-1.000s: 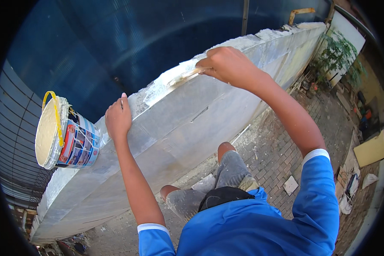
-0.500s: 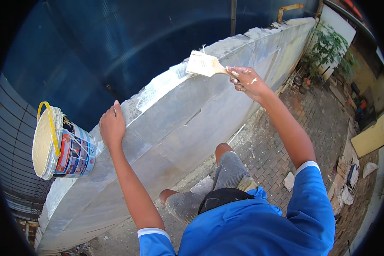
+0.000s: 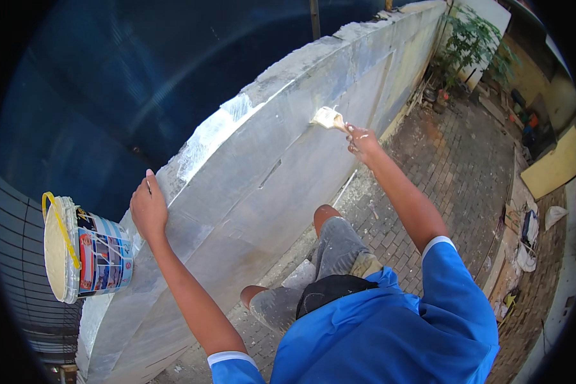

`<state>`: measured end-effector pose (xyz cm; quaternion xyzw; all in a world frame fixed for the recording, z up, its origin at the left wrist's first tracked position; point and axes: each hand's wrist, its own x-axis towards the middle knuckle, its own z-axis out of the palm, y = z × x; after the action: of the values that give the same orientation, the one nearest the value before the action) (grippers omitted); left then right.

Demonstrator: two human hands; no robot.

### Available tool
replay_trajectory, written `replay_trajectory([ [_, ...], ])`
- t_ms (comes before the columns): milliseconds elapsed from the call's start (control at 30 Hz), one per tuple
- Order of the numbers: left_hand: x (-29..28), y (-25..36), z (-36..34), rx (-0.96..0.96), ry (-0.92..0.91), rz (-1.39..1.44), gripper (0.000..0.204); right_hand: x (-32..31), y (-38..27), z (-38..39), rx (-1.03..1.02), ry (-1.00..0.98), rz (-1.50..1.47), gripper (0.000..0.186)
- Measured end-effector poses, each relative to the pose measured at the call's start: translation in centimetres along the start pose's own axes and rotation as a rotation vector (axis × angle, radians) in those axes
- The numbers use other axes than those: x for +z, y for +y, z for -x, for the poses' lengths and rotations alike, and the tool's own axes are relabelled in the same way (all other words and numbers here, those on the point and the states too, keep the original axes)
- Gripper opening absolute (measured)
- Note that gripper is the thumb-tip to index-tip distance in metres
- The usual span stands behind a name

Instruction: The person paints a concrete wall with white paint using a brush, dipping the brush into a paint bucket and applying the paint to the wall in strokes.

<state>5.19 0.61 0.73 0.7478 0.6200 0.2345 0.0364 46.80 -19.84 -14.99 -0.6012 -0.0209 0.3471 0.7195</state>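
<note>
My right hand (image 3: pixel 365 142) is closed round the wooden handle of a wide paintbrush (image 3: pixel 329 119). Its bristles are thick with white paint and lie at the near side face of a grey concrete wall (image 3: pixel 256 160), below the top edge. Specks of paint show on that hand. My left hand (image 3: pixel 149 206) rests on the wall's top, fingers stretched over it. To its left, a paint bucket (image 3: pixel 102 253) with a printed label and yellow handle stands on the wall top, holding cream-white paint. A wet white patch (image 3: pixel 205 141) covers part of the top between my hands.
A large dark blue surface (image 3: pixel 173 64) rises behind the wall. Dark grating (image 3: pixel 19 256) lies at the far left. Brick paving (image 3: pixel 429 185) spreads to my right, with a leafy plant (image 3: pixel 470 41), a yellowish board (image 3: pixel 550 163) and scattered debris along its edge.
My right hand has brought the brush down from the wall's top edge to its side face. The left hand stays on the wall top. The whole view has shifted slightly.
</note>
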Motion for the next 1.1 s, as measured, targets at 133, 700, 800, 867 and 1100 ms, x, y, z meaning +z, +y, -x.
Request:
replay_trajectory([
  [133, 0.7, -0.3, -0.3, 0.015, -0.001, -0.017, 0.062, 3.2, -7.3, 0.5, -0.177, -0.06, -0.016, 0.02],
  [700, 0.2, -0.2, -0.1, 0.004, -0.017, -0.014, 0.066, 1.8, 0.2, -0.1, -0.312, 0.041, 0.342, 0.029],
  [800, 0.4, -0.7, -0.1, -0.019, 0.013, -0.021, 0.066, 4.6, -4.7, 1.2, -0.373, -0.075, 0.294, 0.031],
  [867, 0.3, -0.5, -0.2, -0.012, 0.01, -0.016, 0.066, 4.6, -7.1, 2.5, -0.426, -0.106, 0.243, 0.032],
  [1100, -0.5, 0.5, 0.1, -0.001, -0.022, 0.004, 0.064, -0.6, -0.3, 0.8, -0.202, 0.008, 0.276, 0.03],
])
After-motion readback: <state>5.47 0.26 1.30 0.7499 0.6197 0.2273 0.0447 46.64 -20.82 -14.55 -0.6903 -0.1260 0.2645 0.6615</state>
